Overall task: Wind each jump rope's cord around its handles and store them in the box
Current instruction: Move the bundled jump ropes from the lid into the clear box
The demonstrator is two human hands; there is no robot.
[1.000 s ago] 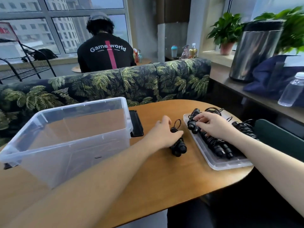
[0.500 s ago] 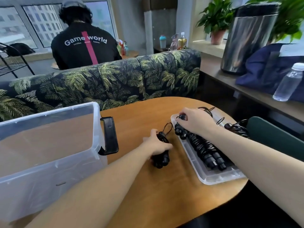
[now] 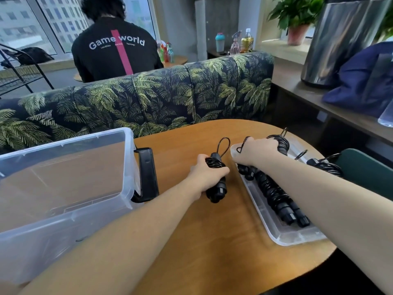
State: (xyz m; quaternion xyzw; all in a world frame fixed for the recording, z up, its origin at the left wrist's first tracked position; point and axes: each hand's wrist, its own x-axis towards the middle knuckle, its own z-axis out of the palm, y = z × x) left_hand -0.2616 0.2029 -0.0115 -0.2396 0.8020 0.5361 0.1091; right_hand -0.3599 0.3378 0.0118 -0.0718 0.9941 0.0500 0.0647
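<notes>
My left hand (image 3: 205,174) grips a black wound jump rope (image 3: 217,188) that lies on the wooden table, its cord loop sticking up at the far end. My right hand (image 3: 255,153) reaches into the clear tray (image 3: 285,236) and curls around the far end of another wound black rope (image 3: 274,194). More wound ropes (image 3: 325,166) lie further right in the tray, partly hidden by my right forearm. The clear plastic box (image 3: 127,167) stands at the left with nothing inside it.
The box's black latch (image 3: 146,173) hangs open on its right side, close to my left hand. A palm-print sofa (image 3: 148,99) backs the table, with a person seated beyond it. A dark green chair back (image 3: 365,171) stands right of the tray.
The view has swung right and closer. My left hand has closed around the rope on the table. My right hand has shifted toward the far end of the tray.
</notes>
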